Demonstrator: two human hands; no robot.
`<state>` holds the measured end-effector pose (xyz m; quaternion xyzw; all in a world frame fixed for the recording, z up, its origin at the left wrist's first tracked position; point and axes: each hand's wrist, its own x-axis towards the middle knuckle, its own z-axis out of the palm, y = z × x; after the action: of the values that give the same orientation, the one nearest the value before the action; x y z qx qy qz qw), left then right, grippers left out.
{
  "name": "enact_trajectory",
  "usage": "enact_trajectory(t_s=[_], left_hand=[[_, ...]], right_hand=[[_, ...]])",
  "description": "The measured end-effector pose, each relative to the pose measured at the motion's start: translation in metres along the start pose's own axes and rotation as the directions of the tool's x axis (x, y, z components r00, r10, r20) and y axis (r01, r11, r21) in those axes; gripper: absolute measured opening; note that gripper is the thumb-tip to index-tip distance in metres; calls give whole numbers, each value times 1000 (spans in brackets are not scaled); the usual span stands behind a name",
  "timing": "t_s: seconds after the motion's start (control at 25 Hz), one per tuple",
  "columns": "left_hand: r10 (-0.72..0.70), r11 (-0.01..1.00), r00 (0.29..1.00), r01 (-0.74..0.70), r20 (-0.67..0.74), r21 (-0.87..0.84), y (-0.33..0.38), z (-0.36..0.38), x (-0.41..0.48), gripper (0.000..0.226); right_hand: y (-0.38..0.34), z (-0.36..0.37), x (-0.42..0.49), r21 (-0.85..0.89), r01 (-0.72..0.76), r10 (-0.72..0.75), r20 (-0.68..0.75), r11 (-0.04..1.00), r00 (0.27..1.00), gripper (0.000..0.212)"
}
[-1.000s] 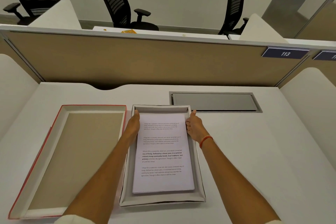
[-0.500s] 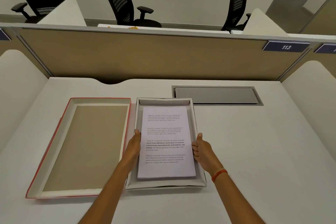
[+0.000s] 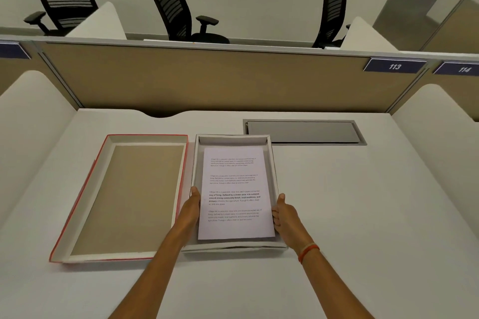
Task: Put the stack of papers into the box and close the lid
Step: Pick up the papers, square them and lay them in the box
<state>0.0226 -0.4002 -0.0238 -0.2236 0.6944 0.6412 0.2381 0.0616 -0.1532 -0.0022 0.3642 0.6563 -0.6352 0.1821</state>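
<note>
A white stack of papers with printed text lies flat inside the shallow grey-white box at the desk's middle. My left hand presses against the stack's left edge inside the box wall. My right hand, with an orange band on its wrist, holds the stack's right edge with curled fingers and thumb up. The lid, red outside and tan inside, lies upturned on the desk just left of the box, touching or nearly touching it.
A grey cable hatch is set into the white desk behind and right of the box. A tan partition closes the back, and white dividers stand on both sides. Black office chairs stand beyond the partition.
Both hands slid along the stack's side edges from its far end back to its near half. The stack stays in the box and the lid has not moved.
</note>
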Motion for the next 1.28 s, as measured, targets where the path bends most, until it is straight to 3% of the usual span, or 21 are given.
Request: enact_trajectory(t_s=[0.16, 0.28, 0.4, 0.56, 0.72, 0.88, 1.0, 1.12, 1.28], left_hand=[[-17, 1000, 999, 17, 31, 7, -2, 1, -3, 78], [-14, 999, 998, 11, 59, 46, 1, 2, -11, 73], [81, 933, 993, -107, 90, 345, -1, -2, -20, 64], [40, 743, 990, -121, 136, 659, -9, -5, -28, 97], [-7, 628, 984, -134, 178, 766, -13, -6, -27, 118], [63, 576, 978, -197, 197, 793, -16, 1, -24, 122], [110, 571, 981, -194, 159, 798, -18, 2, -24, 117], [163, 546, 978, -196, 126, 815, -19, 2, -25, 103], [184, 536, 976, -199, 116, 820, -19, 3, -27, 91]], right_hand=[[6, 1, -2, -61, -13, 13, 11, 998, 1000, 61], [5, 2, -6, -257, 23, -31, -29, 966, 999, 44], [11, 0, -8, -600, 132, -164, 3, 789, 987, 17], [15, 7, -18, -794, 194, -234, 67, 576, 970, 40], [12, 12, -20, -853, 257, -291, 131, 454, 948, 44], [8, 20, -23, -877, 264, -337, 127, 402, 933, 55], [13, 22, -22, -883, 279, -366, 135, 377, 921, 43], [19, 17, -21, -875, 321, -400, 165, 363, 901, 49], [21, 15, -21, -875, 350, -425, 192, 334, 885, 34]])
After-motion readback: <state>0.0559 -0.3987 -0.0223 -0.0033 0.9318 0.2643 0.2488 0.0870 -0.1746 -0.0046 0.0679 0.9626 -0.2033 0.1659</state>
